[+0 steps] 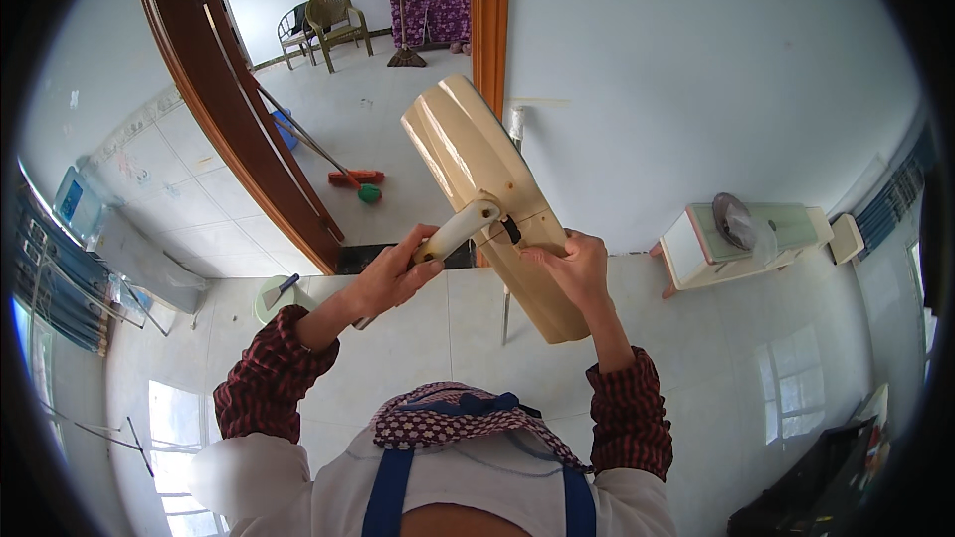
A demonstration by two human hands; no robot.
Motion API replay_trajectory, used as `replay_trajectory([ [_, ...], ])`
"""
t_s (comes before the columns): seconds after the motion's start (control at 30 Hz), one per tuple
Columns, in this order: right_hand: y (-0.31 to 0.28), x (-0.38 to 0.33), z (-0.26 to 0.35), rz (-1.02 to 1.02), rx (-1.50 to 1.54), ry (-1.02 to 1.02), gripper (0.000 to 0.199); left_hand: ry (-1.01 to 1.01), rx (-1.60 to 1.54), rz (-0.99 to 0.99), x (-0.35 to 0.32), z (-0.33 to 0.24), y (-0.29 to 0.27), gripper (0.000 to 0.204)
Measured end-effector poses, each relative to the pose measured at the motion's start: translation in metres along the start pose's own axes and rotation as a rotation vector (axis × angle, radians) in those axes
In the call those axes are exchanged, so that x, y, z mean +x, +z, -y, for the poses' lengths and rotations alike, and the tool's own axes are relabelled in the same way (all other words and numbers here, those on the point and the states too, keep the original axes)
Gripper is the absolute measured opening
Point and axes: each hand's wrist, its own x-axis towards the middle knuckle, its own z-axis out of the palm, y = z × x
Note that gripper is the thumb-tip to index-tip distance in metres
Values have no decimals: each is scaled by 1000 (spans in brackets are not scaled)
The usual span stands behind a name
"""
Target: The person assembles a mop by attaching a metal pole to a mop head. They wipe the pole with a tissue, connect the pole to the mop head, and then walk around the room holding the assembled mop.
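A long cream plastic housing (468,144), shaped like a desk lamp's head, is held up tilted in front of me. A short off-white arm (460,229) joins it at a pivot near its middle, beside a small black part (511,229). My left hand (396,270) is closed round that arm. On the housing's right edge, my right hand (574,268) grips with the thumb on the near face; the other fingers are mostly hidden behind. Whatever is on the housing's far side cannot be seen.
A brown door frame (487,40) opens onto a room with chairs (333,20), a broom (406,52) and a purple-covered table (428,20). A pale metal pole (516,124) stands behind the housing. A low cabinet (736,244) is at right, a green bin (279,298) at left.
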Motion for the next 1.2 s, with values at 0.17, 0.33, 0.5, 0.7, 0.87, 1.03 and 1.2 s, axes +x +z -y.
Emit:
replay_trajectory([
  [0.17,8,-2,18,-131,-264,-171,45,-4,243,-164,-8,1,34,43],
  [0.33,17,-7,18,-249,-281,-92,51,-80,189,-285,-10,23,73,48],
  [0.5,17,-7,23,-340,-249,-173,46,-64,147,-308,-8,26,77,48],
  [0.7,13,-6,19,-336,-292,-225,44,-105,178,-110,-7,13,49,45],
  [0.87,10,-5,23,-269,-370,-225,44,-70,221,-86,-8,13,43,43],
  [1.03,11,-3,22,-269,-305,-305,47,-140,319,-40,-6,11,41,49],
  [1.2,12,-3,23,-238,-324,-307,47,-89,393,7,-6,18,30,49],
])
